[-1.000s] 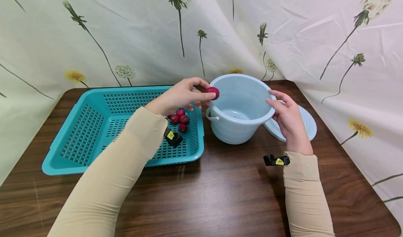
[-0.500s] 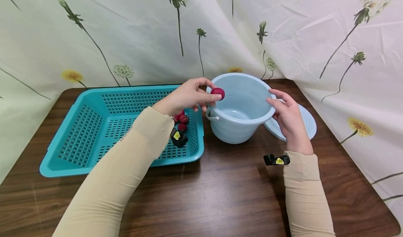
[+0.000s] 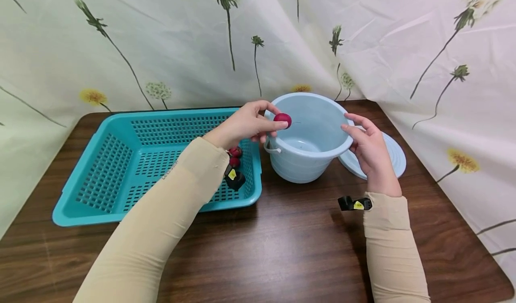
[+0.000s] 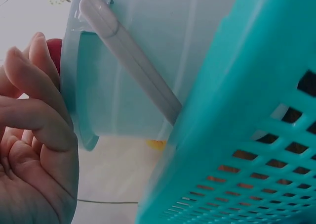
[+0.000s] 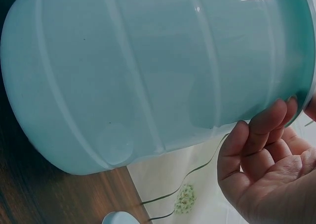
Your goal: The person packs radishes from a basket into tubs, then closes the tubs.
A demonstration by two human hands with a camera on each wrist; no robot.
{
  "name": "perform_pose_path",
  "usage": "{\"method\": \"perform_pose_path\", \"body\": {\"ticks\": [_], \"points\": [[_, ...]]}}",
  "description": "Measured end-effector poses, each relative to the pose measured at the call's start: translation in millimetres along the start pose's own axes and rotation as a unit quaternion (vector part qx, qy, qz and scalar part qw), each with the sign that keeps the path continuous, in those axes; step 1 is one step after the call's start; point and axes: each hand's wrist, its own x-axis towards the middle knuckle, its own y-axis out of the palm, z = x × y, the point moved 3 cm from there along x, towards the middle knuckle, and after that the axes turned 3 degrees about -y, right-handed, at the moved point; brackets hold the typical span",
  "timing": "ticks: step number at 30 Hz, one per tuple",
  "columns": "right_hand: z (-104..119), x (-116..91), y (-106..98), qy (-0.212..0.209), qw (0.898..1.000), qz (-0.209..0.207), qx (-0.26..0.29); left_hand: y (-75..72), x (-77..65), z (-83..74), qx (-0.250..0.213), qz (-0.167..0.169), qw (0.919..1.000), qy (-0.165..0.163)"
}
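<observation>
My left hand (image 3: 255, 123) pinches a red radish (image 3: 283, 120) between thumb and fingers at the bucket's left rim, its thin root pointing over the opening. The light blue bucket (image 3: 300, 171) stands upright on the table. My right hand (image 3: 368, 148) grips its right rim, thumb at the inside edge and other fingers against the outer wall in the right wrist view. Several more radishes (image 3: 235, 152) lie in the right end of the teal basket (image 3: 159, 113), partly behind my left wrist. In the left wrist view the radish (image 4: 55, 53) is mostly hidden behind fingers and rim.
A light blue lid (image 3: 397, 157) lies on the wooden table (image 3: 290, 249), behind the right hand. The bucket's handle (image 3: 272, 151) hangs on its left side, close to the basket's edge. A flower-printed cloth (image 3: 185, 39) rises behind the table.
My left hand has moved a little to the right with the radish, from the bucket's left rim to just over its opening. The right hand keeps its grip on the rim.
</observation>
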Motion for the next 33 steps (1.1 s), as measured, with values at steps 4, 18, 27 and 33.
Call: {"method": "perform_pose_path", "body": {"ticks": [4, 18, 27, 33], "points": [[-1.2, 0.2, 0.4, -0.001, 1.000, -0.002, -0.001, 0.9, 0.4, 0.3, -0.010, -0.006, 0.9999, 0.001], [-1.6, -1.2, -1.1, -0.004, 1.000, 0.003, -0.001, 4.4, 1.2, 1.6, -0.018, -0.016, 0.9997, -0.010], [-0.8, 0.2, -0.6, -0.005, 1.000, 0.004, -0.002, 2.7, 1.7, 4.3, -0.027, -0.008, 0.9996, -0.001], [-1.2, 0.1, -0.4, -0.002, 1.000, 0.004, -0.001, 2.2, 2.5, 6.2, -0.033, -0.007, 0.9994, 0.003]]}}
